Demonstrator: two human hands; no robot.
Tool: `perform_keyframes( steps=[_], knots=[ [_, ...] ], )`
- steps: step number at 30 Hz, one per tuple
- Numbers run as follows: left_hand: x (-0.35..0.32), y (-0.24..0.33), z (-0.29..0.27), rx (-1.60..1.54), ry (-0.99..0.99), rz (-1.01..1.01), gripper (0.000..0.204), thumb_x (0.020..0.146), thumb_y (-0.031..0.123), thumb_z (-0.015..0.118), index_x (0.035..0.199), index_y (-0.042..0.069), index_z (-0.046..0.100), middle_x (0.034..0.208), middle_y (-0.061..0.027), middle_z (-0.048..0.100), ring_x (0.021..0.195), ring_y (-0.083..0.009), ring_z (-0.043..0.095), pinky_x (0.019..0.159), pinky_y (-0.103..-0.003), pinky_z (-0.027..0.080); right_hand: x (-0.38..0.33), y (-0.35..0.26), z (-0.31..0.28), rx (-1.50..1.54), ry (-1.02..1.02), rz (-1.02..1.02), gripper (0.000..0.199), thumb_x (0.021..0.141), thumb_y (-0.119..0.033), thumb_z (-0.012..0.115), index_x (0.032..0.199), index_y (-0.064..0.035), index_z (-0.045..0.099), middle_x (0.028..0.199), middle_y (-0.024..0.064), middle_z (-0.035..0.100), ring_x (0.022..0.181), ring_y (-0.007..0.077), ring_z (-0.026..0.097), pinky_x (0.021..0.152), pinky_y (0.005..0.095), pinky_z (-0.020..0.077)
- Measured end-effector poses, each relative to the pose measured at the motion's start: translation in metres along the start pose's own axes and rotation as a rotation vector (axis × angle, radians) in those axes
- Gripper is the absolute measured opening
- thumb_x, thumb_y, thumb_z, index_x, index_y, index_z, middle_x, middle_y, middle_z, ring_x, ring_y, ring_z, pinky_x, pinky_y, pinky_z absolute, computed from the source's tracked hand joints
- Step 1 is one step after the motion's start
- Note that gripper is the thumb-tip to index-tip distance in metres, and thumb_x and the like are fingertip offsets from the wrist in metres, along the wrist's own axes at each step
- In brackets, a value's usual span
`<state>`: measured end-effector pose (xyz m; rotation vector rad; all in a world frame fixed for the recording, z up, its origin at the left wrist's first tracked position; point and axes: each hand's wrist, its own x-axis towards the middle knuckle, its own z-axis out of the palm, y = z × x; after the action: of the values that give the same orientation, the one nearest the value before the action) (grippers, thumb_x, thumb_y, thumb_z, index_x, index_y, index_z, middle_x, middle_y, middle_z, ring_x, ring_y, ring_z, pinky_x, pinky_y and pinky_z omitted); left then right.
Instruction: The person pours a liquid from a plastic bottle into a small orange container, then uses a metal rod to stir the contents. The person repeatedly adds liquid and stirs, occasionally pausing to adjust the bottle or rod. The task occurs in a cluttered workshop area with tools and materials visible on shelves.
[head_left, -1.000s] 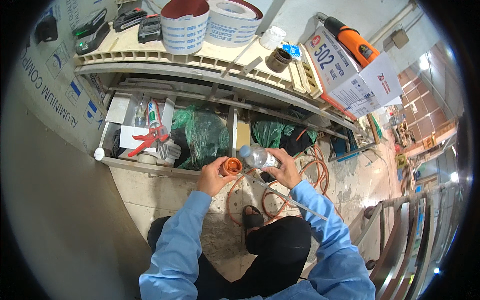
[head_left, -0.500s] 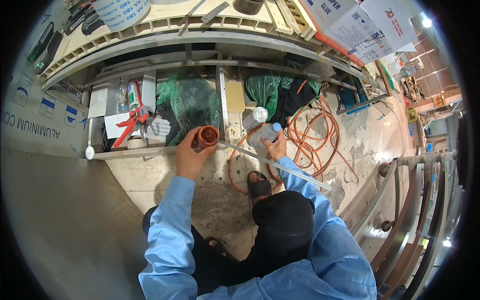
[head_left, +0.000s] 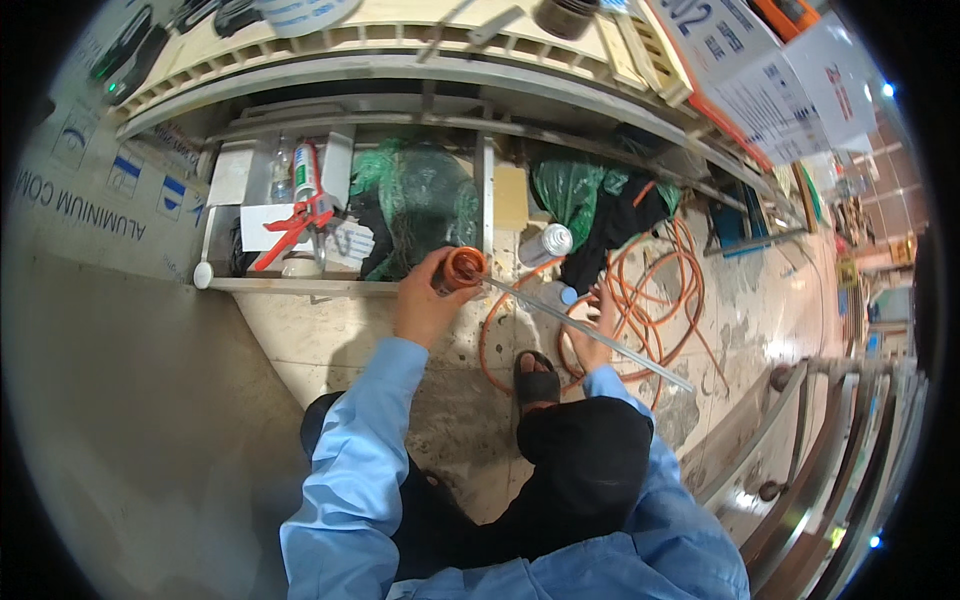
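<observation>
My left hand [head_left: 425, 308] is wrapped round a small orange-brown jar [head_left: 466, 266] with its open mouth facing up. A long thin pale strip [head_left: 600, 342] slants from the jar's rim down to the right; whether its end is inside the jar I cannot tell. My right hand [head_left: 594, 336] is empty, fingers apart, beneath the strip and just right of a clear bottle with a blue cap [head_left: 568, 296]. The strip and hand partly hide that bottle. Behind it is a white can [head_left: 547, 245].
An orange hose [head_left: 684, 290] lies coiled on the floor at right. Ahead, a low metal-framed shelf holds a red caulking gun [head_left: 302, 222] and green plastic bags [head_left: 568, 195]. A grey panel [head_left: 150, 400] stands at left; metal bars [head_left: 800, 480] are at lower right.
My right hand has let go of the clear bottle and drawn slightly away from it. The jar stays in my left hand. The whole view has shifted, with things now further right.
</observation>
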<state>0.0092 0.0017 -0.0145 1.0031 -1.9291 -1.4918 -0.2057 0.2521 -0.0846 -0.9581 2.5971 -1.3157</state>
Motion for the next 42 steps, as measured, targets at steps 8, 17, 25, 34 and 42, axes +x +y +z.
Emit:
perform_keyframes(
  steps=[8,17,25,34,42],
  knots=[
    [0.003,-0.009,0.022,0.061,-0.072,0.071,0.066,0.074,0.017,0.094,0.132,0.003,0.065,0.122,-0.0123,0.074,0.11,-0.0212,0.072,0.095,-0.036,0.057,0.056,-0.183,-0.042,0.225,-0.558,-0.405,0.038,0.091,-0.008,0.08,0.126,-0.0009,0.067,0.099,0.0103,0.071,0.083,0.0192,0.068,0.073,0.0312,0.0546],
    [0.005,-0.006,0.025,-0.021,-0.054,0.074,0.066,0.074,0.013,0.093,0.133,0.004,0.065,0.119,-0.0088,0.076,0.106,-0.0186,0.072,0.093,-0.034,0.057,0.078,-0.225,-0.063,0.067,-0.461,-0.487,0.011,0.095,-0.003,0.07,0.101,0.0041,0.075,0.091,0.016,0.075,0.078,0.0283,0.074,0.069,0.0361,0.058],
    [0.004,-0.004,0.02,-0.069,-0.094,0.121,0.069,0.072,0.018,0.096,0.133,0.008,0.067,0.115,-0.0117,0.074,0.103,-0.0241,0.071,0.088,-0.036,0.057,0.074,-0.233,-0.039,0.081,-0.649,-0.67,0.019,0.103,-0.01,0.058,0.1,0.0058,0.069,0.084,0.0175,0.068,0.07,0.0334,0.068,0.065,0.0408,0.055],
    [0.005,-0.001,0.014,-0.176,-0.111,0.138,0.066,0.073,0.014,0.094,0.132,0.005,0.066,0.116,-0.0149,0.075,0.103,-0.024,0.074,0.088,-0.036,0.058,0.079,-0.244,-0.023,0.095,-0.609,-0.62,0.019,0.102,-0.008,0.059,0.099,0.0082,0.069,0.093,0.02,0.072,0.078,0.0366,0.07,0.071,0.0417,0.0559],
    [0.003,0.003,0.004,-0.098,-0.095,0.169,0.067,0.072,0.012,0.095,0.132,0.003,0.066,0.117,-0.0096,0.077,0.101,-0.0164,0.074,0.085,-0.03,0.058,0.103,-0.245,-0.045,-0.034,-0.742,-0.768,0.013,0.097,-0.001,0.063,0.103,0.0055,0.073,0.095,0.0192,0.074,0.085,0.0363,0.072,0.076,0.0415,0.0574]
  ],
)
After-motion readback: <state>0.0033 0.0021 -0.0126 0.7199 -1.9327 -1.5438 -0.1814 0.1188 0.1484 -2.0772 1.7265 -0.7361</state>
